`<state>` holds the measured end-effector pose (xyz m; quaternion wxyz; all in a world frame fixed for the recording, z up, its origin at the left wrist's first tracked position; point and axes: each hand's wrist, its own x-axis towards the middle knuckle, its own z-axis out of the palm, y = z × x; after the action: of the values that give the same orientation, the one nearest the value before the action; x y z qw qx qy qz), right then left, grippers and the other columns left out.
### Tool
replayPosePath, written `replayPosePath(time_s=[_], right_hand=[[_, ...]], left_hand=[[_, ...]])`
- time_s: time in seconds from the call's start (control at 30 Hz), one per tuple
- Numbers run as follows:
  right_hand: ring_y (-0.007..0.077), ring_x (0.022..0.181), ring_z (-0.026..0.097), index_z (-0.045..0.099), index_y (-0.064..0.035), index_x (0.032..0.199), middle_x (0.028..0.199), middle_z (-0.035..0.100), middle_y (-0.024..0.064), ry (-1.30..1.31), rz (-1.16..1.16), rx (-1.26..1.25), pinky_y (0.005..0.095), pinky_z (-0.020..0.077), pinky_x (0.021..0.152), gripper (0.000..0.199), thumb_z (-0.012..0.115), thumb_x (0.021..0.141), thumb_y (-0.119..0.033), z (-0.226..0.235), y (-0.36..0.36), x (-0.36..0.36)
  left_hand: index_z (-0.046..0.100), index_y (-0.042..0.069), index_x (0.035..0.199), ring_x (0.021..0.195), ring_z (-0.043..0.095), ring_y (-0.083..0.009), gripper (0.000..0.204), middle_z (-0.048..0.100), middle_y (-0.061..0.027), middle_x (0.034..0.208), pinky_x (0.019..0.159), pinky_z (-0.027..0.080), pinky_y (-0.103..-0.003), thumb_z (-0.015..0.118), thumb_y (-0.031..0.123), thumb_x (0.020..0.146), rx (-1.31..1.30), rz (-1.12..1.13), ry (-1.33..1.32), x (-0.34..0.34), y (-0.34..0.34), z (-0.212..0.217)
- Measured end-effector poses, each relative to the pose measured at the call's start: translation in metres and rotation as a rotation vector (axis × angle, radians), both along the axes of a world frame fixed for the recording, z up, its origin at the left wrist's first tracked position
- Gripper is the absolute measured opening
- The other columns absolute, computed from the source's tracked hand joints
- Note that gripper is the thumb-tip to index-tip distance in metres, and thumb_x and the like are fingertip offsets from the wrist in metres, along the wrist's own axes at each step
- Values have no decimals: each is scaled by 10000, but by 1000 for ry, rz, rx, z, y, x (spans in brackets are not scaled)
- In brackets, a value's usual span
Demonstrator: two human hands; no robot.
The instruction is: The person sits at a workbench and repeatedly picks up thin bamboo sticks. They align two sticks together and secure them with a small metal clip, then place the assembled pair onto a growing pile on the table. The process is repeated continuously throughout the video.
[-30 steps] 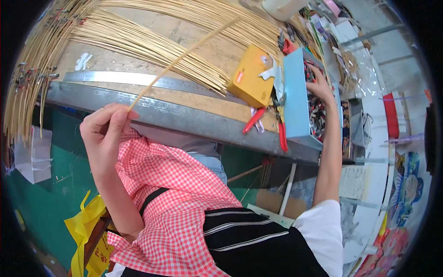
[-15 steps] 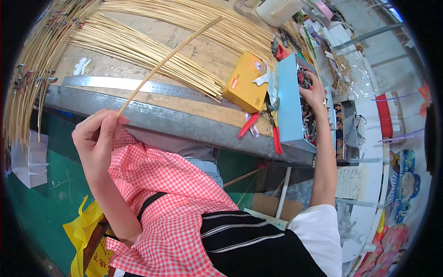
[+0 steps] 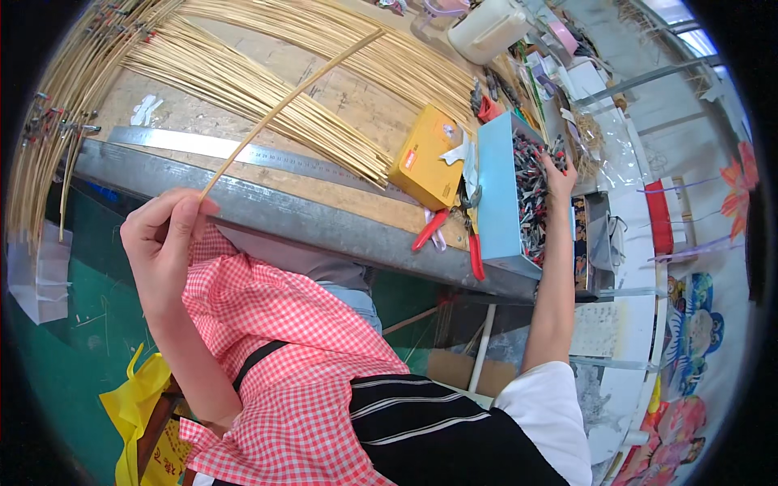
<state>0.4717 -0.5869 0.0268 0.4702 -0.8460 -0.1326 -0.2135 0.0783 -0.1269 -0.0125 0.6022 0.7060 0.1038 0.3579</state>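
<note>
The left hand (image 3: 166,235) pinches 1 thin stick (image 3: 310,79) by its near end, between thumb and bent fingers, just on the near side of the table's metal edge (image 3: 324,206). The stick slants up to the far right, passing over the ruler (image 3: 243,152) and the bundle (image 3: 203,65) in this view; whether it touches them, I cannot tell.

The right hand (image 3: 559,176) is at the right side of the blue box (image 3: 496,194), its fingers bent beside a clump of small black and red pieces (image 3: 531,194). I cannot tell whether the fingertips grasp any or only rest against them.

With just 1 end pinched, the stick could swing or twist if the grip loosens, and its free end could catch in the bundle if it dips. The pieces lie jumbled, so several could cling together when 1 is drawn out, or some could spill over the rim if the fingers drag across it. The pliers (image 3: 476,255) lie between the yellow box (image 3: 428,158) and the blue box, 2 red handles jutting over the near edge; a forearm brushing them could knock them off.
</note>
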Motion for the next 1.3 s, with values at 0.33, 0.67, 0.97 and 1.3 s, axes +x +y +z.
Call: replayPosePath(time_s=[0.33,0.67,0.97,1.3], right_hand=[[181,706,643,623,-32,937,869,659,69,88,-56,534,298,529,609,255,748,716,-55,25,-12,25],[178,639,637,639,1,923,825,673,84,206,198,691,334,547,556,255,761,715,-81,46,46,70],[153,620,609,626,0,853,794,637,67,364,609,484,302,523,586,253,767,663,-89,2,293,13],[162,748,611,641,16,1014,856,661,102,365,689,-327,290,485,681,501,802,636,-269,-45,360,-27]], left_hand=[[644,-61,789,550,411,-40,167,541,-6,647,477,274,-194,573,51,891,-6,13,12,1,1,2],[653,-72,793,554,431,-48,157,549,-14,635,481,292,-196,582,37,881,-33,26,21,-2,5,5],[656,-65,782,564,434,-50,165,555,-16,643,493,296,-193,580,44,880,-44,103,40,-13,16,10],[656,-73,777,561,458,-61,165,580,-35,661,491,319,-196,575,35,872,-28,135,30,-17,22,7]])
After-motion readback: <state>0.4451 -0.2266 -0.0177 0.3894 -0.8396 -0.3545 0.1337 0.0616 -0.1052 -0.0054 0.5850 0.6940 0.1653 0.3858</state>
